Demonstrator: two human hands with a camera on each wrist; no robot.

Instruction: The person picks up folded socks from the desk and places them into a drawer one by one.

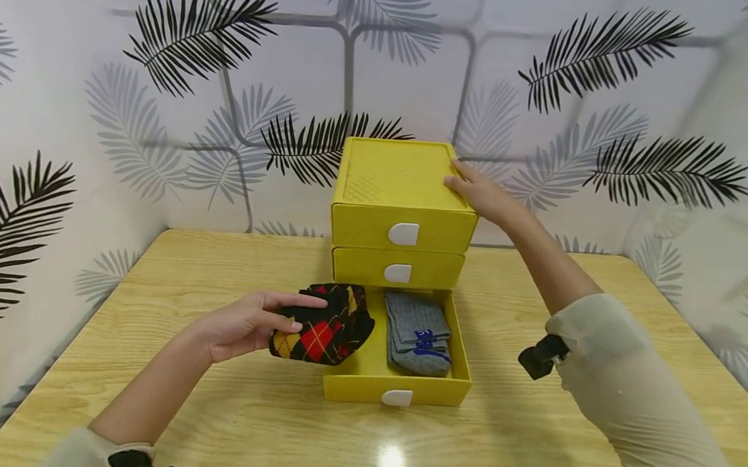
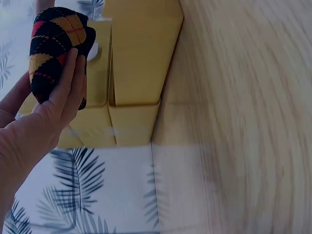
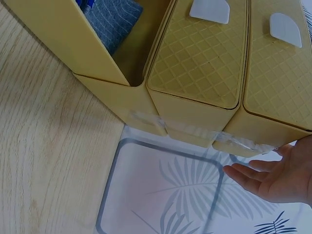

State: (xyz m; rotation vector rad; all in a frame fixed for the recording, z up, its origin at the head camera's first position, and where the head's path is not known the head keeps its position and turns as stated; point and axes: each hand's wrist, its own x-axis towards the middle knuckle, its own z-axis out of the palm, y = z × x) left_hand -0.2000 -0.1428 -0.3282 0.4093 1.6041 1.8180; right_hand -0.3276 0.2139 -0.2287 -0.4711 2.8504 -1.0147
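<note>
A folded pair of black, red and yellow argyle socks is in my left hand, over the left side of the open bottom drawer. The left wrist view shows the socks gripped between thumb and fingers. On the drawer's right side lies a folded pair of grey socks with blue marks. My right hand rests at the top right edge of the yellow drawer unit. In the right wrist view its fingers look extended beside the unit.
Two upper drawers of the unit are closed, each with a white tab. The unit stands on a wooden table near the back wall, which is covered with leaf-patterned cloth or paper. Clear tape runs along the unit's side.
</note>
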